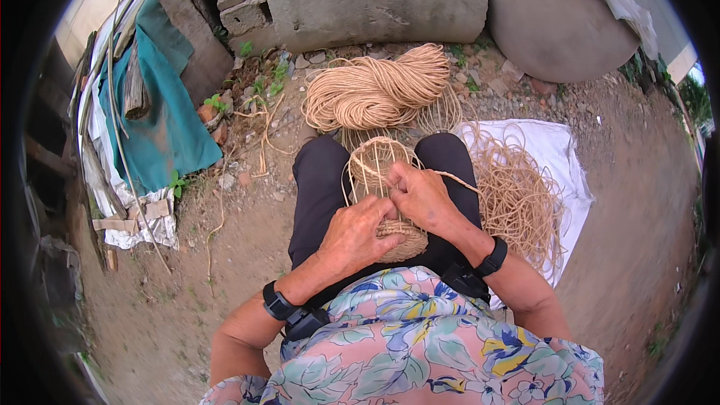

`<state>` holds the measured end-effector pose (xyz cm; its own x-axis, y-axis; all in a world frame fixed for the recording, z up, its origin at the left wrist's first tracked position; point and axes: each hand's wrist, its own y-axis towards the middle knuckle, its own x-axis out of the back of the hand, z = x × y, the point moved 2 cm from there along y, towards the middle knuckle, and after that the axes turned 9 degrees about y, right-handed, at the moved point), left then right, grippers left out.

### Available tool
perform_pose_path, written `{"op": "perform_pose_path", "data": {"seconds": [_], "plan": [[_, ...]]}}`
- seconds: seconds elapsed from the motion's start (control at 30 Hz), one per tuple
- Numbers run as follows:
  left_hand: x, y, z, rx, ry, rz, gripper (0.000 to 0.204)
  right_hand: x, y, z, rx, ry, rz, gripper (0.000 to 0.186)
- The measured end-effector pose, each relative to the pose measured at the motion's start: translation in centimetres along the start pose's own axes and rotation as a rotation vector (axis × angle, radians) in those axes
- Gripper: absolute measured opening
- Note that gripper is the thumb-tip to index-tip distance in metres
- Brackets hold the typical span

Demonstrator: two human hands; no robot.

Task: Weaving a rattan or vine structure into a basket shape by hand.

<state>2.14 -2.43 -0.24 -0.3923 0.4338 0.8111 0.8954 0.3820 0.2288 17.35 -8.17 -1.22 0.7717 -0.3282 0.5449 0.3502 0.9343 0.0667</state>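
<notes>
1. leaning in from where i stand, i see a floral shirt (390, 315) nearest, then the woven cord piece (403, 250), lying in the lap between the dark trouser knees (321, 169).
2. the left hand (352, 231) is folded in close over the near woven end, thumb laid along it; i'd make that hand the anchor, steady without crushing the weave.
3. the right hand (422, 196) is pinched narrow just beyond, at the bare strands; which one its fingertips have, i cannot tell. small, even tugs seem best.
4. those strands run on to a round far end (377, 159); i judge they want equal tension, or the shape may lean.
5. a cord tail (459, 181) sticks out past the right hand; keeping it clear should spare a snag.
6. right of the knees, a loose cord tangle (517, 202) lies over a white sheet (571, 172); drawing single lengths gently looks wise.
7. beyond the knees sits a thick rope coil (379, 88), and behind it a grey block (379, 4).
</notes>
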Motion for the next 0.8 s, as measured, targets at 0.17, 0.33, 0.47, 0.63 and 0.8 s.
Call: {"op": "perform_pose_path", "data": {"seconds": [0.17,0.33,0.47,0.63,0.8], "plan": [[0.1,-0.2,-0.2,0.004,-0.010,0.011,0.036,-0.2,-3.2,-0.5,-0.069,0.347,-0.096,0.014],[0.0,-0.1,-0.1,-0.020,-0.007,0.004,0.035,0.9,-4.5,-0.6,-0.010,0.436,-0.162,0.015],[0.0,-0.1,-0.3,0.012,-0.007,0.033,0.033,3.8,-5.6,0.3,-0.242,1.103,0.139,0.022],[0.1,-0.5,0.1,0.001,0.012,0.015,0.032,13.4,-9.6,-7.4,-0.155,1.299,-0.246,0.033],[-0.1,-0.2,0.0,-0.039,0.049,0.011,0.033,20.8,-16.3,-19.4,-0.470,0.850,-0.531,0.022]]}}
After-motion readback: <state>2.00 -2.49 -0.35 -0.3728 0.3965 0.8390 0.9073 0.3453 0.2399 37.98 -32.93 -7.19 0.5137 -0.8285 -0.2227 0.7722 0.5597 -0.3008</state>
